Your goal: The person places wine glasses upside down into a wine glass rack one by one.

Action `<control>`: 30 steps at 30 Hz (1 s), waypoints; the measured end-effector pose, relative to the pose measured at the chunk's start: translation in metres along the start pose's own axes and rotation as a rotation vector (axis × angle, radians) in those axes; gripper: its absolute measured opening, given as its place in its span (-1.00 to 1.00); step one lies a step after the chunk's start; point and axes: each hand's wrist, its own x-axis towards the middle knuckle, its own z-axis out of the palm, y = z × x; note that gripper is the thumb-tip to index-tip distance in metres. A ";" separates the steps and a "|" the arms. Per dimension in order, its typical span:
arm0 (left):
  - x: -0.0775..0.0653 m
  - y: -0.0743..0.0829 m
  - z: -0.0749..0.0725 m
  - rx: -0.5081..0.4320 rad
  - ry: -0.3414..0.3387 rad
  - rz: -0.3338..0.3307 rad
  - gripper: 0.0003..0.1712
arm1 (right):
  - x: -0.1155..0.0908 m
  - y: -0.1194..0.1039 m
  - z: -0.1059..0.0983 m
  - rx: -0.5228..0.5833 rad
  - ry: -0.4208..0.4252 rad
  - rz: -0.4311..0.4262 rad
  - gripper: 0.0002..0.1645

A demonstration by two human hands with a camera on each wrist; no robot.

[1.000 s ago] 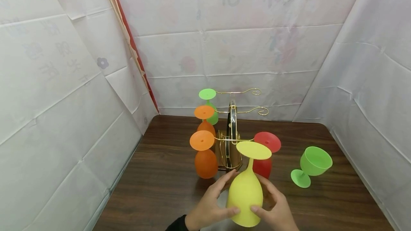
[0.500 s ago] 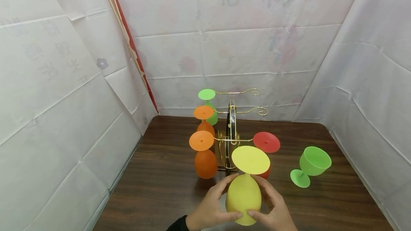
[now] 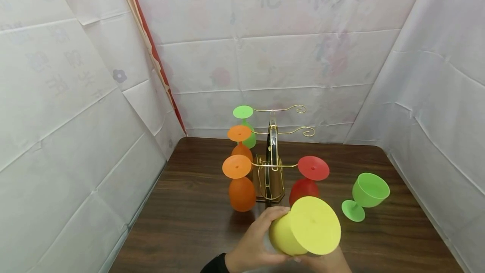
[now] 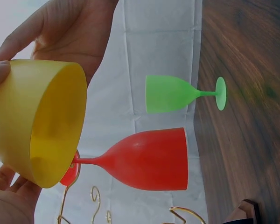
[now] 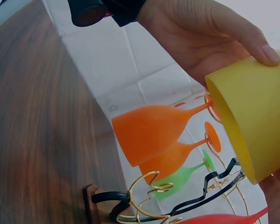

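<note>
Both hands hold a yellow plastic goblet (image 3: 316, 226), tilted so its round base faces the head camera and its mouth points downward. My left hand (image 3: 255, 243) grips the bowl from the left, its thumb below. On the other side my right hand (image 3: 329, 261) grips the bowl, mostly hidden behind the base in the head view. The left wrist view looks into the open mouth of the bowl. Just beyond hangs a red goblet (image 3: 313, 168), upside down by its base from the front right arm of a gold rack (image 3: 275, 180).
An orange goblet (image 3: 242, 194), another orange goblet (image 3: 239, 133) and a green goblet (image 3: 243, 112) hang on the rack's left side. Two right arms end in bare curls. A second green goblet (image 3: 370, 190) stands upright at the right of the wooden table (image 3: 182, 205). White sheets (image 3: 280, 62) surround it.
The yellow goblet has tipped, its base swinging down and right toward the head camera. The right hand has sunk lower behind it, and more of the red goblet shows.
</note>
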 end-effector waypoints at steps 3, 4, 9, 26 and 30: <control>0.002 0.000 0.002 0.050 -0.013 0.024 0.00 | -0.001 0.005 -0.001 0.093 -0.011 -0.098 -0.10; 0.003 0.000 0.002 0.069 -0.017 0.031 0.01 | -0.001 0.006 -0.002 0.076 -0.004 -0.115 -0.07; 0.010 0.000 0.001 0.197 -0.080 0.042 0.03 | -0.003 0.007 -0.006 0.054 0.021 -0.111 -0.07; 0.055 -0.011 -0.005 0.766 0.080 0.018 -0.52 | -0.016 0.003 -0.047 -0.480 0.386 0.104 -0.07; 0.063 -0.017 -0.009 0.847 0.144 0.022 -0.52 | -0.013 -0.004 -0.058 -0.552 0.444 0.157 -0.10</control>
